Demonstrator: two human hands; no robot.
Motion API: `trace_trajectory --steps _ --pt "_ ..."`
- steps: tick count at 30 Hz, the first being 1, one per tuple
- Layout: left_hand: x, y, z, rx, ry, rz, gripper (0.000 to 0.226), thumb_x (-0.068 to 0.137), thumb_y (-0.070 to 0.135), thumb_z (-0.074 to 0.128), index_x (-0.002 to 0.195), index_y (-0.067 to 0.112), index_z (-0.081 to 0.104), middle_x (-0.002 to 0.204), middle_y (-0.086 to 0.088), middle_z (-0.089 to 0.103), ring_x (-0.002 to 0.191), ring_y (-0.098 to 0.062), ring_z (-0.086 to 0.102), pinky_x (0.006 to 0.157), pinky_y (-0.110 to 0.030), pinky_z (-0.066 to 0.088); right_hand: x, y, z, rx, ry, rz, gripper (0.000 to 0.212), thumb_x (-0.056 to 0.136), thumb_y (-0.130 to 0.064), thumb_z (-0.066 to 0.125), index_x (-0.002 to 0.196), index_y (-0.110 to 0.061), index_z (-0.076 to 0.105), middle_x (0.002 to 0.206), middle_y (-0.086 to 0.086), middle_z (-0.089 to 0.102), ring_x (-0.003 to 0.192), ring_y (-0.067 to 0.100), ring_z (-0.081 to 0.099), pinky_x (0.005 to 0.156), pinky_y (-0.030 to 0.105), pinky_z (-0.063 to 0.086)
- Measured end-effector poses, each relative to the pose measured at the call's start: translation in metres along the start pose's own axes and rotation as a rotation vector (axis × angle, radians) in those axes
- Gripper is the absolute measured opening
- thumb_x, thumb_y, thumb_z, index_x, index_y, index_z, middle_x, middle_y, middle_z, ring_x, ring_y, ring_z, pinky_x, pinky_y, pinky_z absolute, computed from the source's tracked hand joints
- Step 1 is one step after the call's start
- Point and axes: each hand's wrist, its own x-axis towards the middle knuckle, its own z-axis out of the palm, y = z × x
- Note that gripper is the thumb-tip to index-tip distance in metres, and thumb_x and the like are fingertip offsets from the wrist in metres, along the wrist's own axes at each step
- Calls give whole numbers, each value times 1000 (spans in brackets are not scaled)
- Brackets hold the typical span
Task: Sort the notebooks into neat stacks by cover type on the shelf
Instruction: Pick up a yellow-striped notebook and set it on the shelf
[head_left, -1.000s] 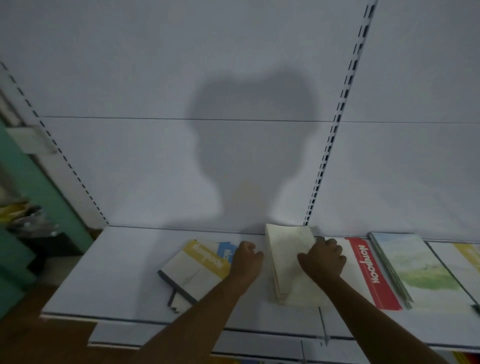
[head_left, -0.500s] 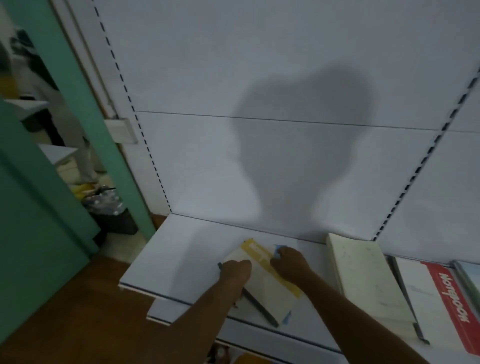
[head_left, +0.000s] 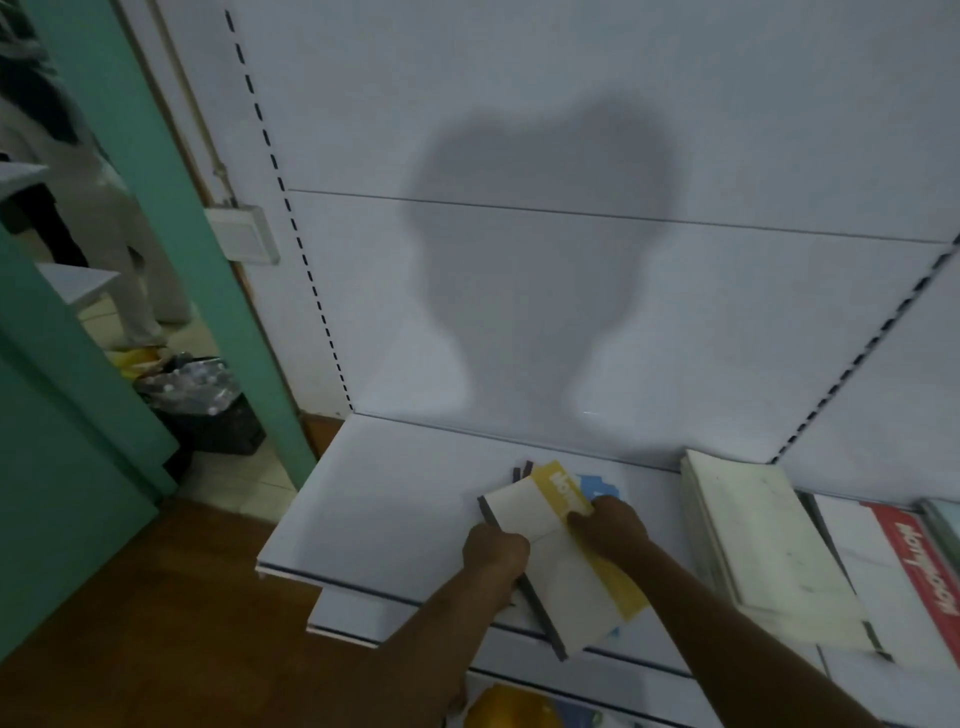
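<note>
Both hands clasp the yellow notebook (head_left: 566, 551) on the shelf (head_left: 384, 499): the left hand (head_left: 493, 551) grips its spine edge, the right hand (head_left: 608, 525) pinches the yellow band. Between them the thin, light cover probably flexes; a blue notebook (head_left: 597, 486) peeks out beyond the right fingers, likely to slide.

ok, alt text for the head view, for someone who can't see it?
Two bare hands, left and right, grip a white notebook with a yellow band lying askew on a white metal shelf, atop a blue-marked notebook. To the right lie a cream plain-covered stack and a white notebook with a red band; the person's shadow falls on the white back panel.
</note>
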Motion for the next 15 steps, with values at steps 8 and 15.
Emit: trace_trajectory --steps 8,15 --pt "7 6 -16 -116 -66 113 6 81 3 61 76 4 64 80 -13 64 67 -24 59 58 -23 45 -19 -5 -9 224 -14 59 41 94 -32 50 122 -3 52 111 12 59 99 25 57 80 30 44" --pt "-10 15 -10 -152 -75 304 25 86 13 62 107 12 50 96 -6 59 85 -25 59 71 -31 50 -53 -1 -23 552 174 172 26 93 -30 52 106 -9 58 94 9 62 82 23 60 65 30 48"
